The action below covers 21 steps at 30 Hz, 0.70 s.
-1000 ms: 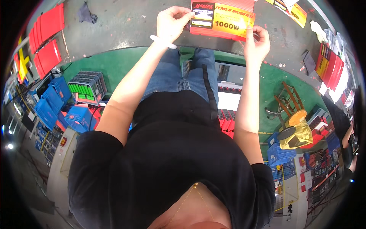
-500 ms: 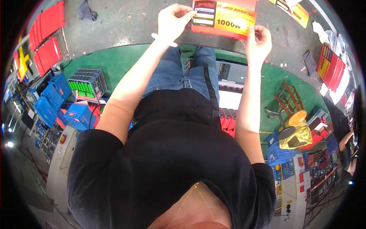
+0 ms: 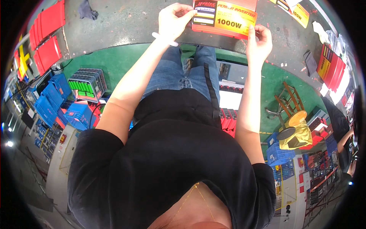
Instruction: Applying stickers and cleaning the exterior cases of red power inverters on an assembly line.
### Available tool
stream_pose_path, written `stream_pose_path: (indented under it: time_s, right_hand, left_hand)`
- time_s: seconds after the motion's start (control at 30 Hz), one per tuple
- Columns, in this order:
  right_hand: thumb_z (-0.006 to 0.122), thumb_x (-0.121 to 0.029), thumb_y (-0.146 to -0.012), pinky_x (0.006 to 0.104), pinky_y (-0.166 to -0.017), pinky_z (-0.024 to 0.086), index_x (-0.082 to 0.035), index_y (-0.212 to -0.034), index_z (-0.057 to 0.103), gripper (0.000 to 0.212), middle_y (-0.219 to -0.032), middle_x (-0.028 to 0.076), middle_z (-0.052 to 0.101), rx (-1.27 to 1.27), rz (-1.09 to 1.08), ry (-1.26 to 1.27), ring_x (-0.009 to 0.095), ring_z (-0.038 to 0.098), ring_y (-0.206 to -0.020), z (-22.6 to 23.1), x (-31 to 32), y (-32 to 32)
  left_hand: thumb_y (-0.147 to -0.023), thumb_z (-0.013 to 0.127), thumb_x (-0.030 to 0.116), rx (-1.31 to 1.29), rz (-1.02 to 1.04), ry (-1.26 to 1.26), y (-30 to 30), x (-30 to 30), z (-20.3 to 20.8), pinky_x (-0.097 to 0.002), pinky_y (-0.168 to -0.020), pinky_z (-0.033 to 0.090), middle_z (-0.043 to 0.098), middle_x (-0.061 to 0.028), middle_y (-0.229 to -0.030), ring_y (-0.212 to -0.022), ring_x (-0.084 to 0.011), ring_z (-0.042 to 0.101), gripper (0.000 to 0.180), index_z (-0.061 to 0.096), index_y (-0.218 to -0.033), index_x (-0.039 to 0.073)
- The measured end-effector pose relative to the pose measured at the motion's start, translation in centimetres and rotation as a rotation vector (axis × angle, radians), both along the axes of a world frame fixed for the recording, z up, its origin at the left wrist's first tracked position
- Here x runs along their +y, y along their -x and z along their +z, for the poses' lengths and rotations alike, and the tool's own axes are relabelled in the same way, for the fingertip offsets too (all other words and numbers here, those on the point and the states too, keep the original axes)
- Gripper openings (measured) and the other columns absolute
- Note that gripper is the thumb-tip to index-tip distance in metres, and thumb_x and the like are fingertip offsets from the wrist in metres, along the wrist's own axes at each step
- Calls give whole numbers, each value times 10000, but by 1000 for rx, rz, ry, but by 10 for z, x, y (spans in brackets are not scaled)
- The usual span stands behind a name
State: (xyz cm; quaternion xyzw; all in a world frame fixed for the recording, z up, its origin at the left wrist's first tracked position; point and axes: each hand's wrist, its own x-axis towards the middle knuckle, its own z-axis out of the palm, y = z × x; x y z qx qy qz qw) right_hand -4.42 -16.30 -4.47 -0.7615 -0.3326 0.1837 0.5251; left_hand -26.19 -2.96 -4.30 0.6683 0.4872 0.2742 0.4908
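A yellow and black printed label (image 3: 234,18) lies over a red ribbed metal panel (image 3: 206,29) near the worktable's front edge. At the label's left edge, my left hand (image 3: 173,23) is closed in a pinch, thumb and forefinger together. My right hand (image 3: 259,44) has its thumb on the lower right corner of the label, with the other fingers curled beside it. Red panel shows above and below the label. How firmly the label sticks to the panel cannot be seen.
The grey worktable (image 3: 126,23) holds red panels (image 3: 47,24) at left, a dark cloth (image 3: 87,10), more yellow labels (image 3: 299,15), and a labelled red panel stack (image 3: 333,68) at right. A wooden stool (image 3: 291,99) and blue crates (image 3: 78,114) stand on the floor; another person's arm shows far right.
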Motion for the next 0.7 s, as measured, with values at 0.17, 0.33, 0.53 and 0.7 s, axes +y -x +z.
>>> stream_pose_path:
  time_s: [0.17,0.33,0.53,0.7]
  right_hand:
    - [689,-75,-822,277,-764,486,-1,-862,614,113,-863,59,608,9,8,1,139,588,-800,-1,0,0]
    - [691,-69,-815,278,-763,488,-1,-857,615,111,-863,62,608,5,-7,7,143,590,-798,1,1,2]
    - [719,-79,-778,294,-777,481,-25,-826,641,107,-912,65,601,-100,-23,10,169,592,-838,6,2,2]
    - [742,-99,-758,292,-787,477,-30,-824,652,132,-941,75,593,-150,-39,28,184,594,-860,8,4,1]
  left_hand:
    - [-794,746,128,-9,3,-6,1,1,-3,-209,-622,501,694,-41,-758,-681,-66,622,152,709,-881,9]
    - [-795,747,134,53,-8,-39,1,1,-2,-212,-627,501,695,-45,-758,-680,-66,623,157,708,-881,8]
    - [-794,748,133,55,-10,-5,0,3,5,-210,-634,499,696,-49,-751,-683,-63,622,162,708,-887,6]
    - [-796,728,86,44,37,98,-8,-1,11,-233,-590,468,660,-43,-687,-626,-79,585,91,688,-816,7]
